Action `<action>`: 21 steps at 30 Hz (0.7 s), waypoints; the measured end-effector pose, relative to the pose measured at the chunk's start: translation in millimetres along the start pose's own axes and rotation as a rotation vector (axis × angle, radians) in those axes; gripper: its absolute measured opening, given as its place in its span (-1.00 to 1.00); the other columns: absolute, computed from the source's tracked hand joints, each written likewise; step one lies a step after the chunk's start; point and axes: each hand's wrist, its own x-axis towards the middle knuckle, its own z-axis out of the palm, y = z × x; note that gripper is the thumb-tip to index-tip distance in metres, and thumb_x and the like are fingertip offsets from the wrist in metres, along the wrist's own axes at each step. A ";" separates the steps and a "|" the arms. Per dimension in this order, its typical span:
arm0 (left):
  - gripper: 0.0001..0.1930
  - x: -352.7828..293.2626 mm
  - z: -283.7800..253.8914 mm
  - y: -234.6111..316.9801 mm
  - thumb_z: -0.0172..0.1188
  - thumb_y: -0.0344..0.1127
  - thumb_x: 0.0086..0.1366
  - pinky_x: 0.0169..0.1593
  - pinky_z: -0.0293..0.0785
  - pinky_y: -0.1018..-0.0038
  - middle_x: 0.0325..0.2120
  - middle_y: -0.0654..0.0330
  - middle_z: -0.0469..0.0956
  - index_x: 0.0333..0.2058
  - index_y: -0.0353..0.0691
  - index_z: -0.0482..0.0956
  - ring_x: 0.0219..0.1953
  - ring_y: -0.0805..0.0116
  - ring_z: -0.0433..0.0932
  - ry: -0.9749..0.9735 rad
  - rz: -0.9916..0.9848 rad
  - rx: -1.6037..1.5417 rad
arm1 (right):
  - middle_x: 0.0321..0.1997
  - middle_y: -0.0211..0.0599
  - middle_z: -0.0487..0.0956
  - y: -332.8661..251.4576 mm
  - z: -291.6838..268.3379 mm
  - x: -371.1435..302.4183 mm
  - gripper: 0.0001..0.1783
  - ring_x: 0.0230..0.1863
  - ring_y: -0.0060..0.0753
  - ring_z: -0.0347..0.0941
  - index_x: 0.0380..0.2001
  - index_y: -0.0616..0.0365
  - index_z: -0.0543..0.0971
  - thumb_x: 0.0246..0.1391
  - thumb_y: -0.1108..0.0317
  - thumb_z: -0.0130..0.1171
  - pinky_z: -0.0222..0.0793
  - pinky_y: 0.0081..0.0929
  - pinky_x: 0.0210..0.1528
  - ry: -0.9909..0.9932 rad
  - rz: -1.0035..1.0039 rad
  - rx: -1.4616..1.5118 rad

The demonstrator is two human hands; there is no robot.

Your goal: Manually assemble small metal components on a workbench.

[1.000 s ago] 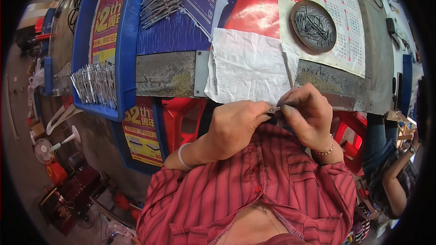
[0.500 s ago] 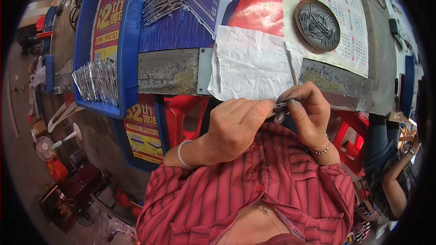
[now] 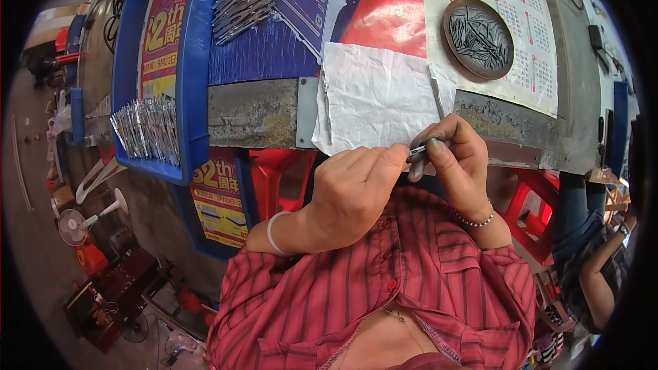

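My left hand [image 3: 358, 183], with a white band on the wrist, pinches one end of a small slim metal part [image 3: 417, 151]. My right hand [image 3: 458, 163], with a beaded bracelet and darkened fingertips, closes thumb and fingers on the part's other end. Both hands meet just in front of the table edge, and the fingers hide most of the part, so its exact kind does not show. Just beyond them lies a creased white cloth [image 3: 384, 99], with a slim metal piece [image 3: 327, 111] at its left edge and a thin strip [image 3: 439, 96] at its right.
A round brown dish [image 3: 478, 38] of thin dark metal pins stands at right on a paper calendar [image 3: 528, 41]. Silvery slender metal parts [image 3: 250, 0] lie piled at the back. A blue tray [image 3: 193, 75] at left holds more in a row. Red stools [image 3: 274, 178] stand below.
My right fingers have shifted slightly left, closer to my left hand, and cover the metal part differently. My left hand stays nearly in place, still pinching.
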 end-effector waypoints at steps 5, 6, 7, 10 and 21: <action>-0.73 5.1 -2.2 3.0 0.26 -0.54 0.00 -0.52 0.40 0.38 -0.54 0.12 0.51 -0.27 -0.33 0.49 -0.56 0.18 0.51 -0.043 -0.007 0.052 | -0.42 -0.24 0.53 3.7 -2.0 1.9 -0.84 -0.46 -0.56 0.48 -0.31 0.31 0.38 0.23 0.39 -0.02 0.41 -0.66 -0.38 0.015 0.026 0.049; -0.73 6.6 -2.9 4.1 0.26 -0.54 0.00 -0.52 0.40 0.38 -0.54 0.12 0.51 -0.27 -0.33 0.49 -0.56 0.18 0.51 -0.044 -0.005 0.052 | -0.42 -0.24 0.53 3.7 -2.5 2.3 -0.84 -0.46 -0.56 0.48 -0.31 0.31 0.38 0.23 0.39 -0.02 0.41 -0.66 -0.38 0.016 0.025 0.050; -0.73 8.0 -3.5 5.3 0.26 -0.54 0.00 -0.52 0.39 0.38 -0.55 0.12 0.51 -0.26 -0.34 0.49 -0.57 0.18 0.51 -0.052 -0.005 0.062 | -0.42 -0.24 0.52 3.7 -3.0 2.5 -0.84 -0.46 -0.55 0.49 -0.31 0.31 0.37 0.23 0.39 -0.02 0.42 -0.65 -0.38 0.016 0.029 0.066; -0.72 10.9 -5.1 7.5 0.25 -0.54 0.00 -0.53 0.39 0.38 -0.56 0.11 0.50 -0.25 -0.35 0.48 -0.58 0.19 0.50 -0.063 0.000 0.082 | -0.42 -0.22 0.52 3.7 -4.2 3.5 -0.84 -0.46 -0.53 0.49 -0.31 0.32 0.36 0.23 0.40 -0.02 0.44 -0.63 -0.37 0.007 0.029 0.105; -0.72 17.5 -8.0 12.3 0.23 -0.55 0.01 -0.54 0.38 0.39 -0.55 0.10 0.51 -0.24 -0.38 0.47 -0.59 0.22 0.49 -0.088 0.036 0.134 | -0.40 -0.19 0.52 4.4 -6.9 3.6 -0.86 -0.44 -0.51 0.50 -0.33 0.31 0.34 0.23 0.42 -0.04 0.46 -0.59 -0.35 -0.010 0.003 0.174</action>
